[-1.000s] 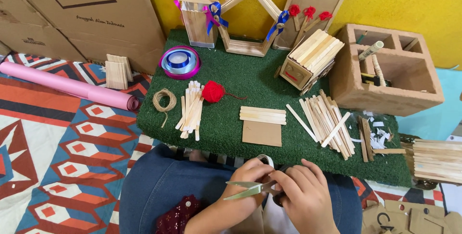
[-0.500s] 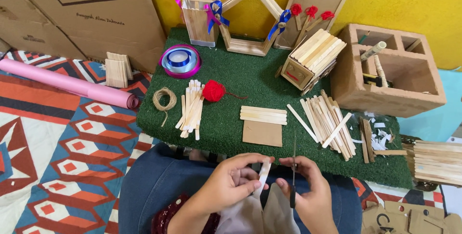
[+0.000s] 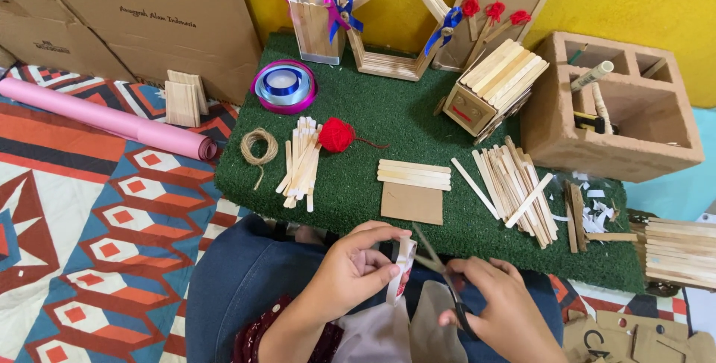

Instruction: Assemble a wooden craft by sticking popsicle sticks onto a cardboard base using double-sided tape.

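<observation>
Below, green turf mat (image 3: 388,124); left hand (image 3: 356,272) pinches white strip (image 3: 403,266), right hand (image 3: 498,305) grips scissors (image 3: 441,273).

Low table topped with green artificial turf (image 3: 388,120), set on patterned red, blue and white floor mat (image 3: 82,206). At centre: brown card rectangle (image 3: 412,202) touching a row of flat sticks (image 3: 414,174) at its 12 o'clock. At 9 o'clock: loose stick bundle (image 3: 300,161), jute twine coil (image 3: 259,146) beyond, red yarn ball (image 3: 337,135) just beside. At 11 o'clock: blue ribbon spool (image 3: 283,85). At 12 o'clock: house-shaped stick frame (image 3: 403,23). At 1 o'clock: small stick box (image 3: 492,83). At 3 o'clock: scattered stick pile (image 3: 514,188). On mat at 9 o'clock: pink paper roll (image 3: 104,118), small stick stack (image 3: 184,99).
</observation>
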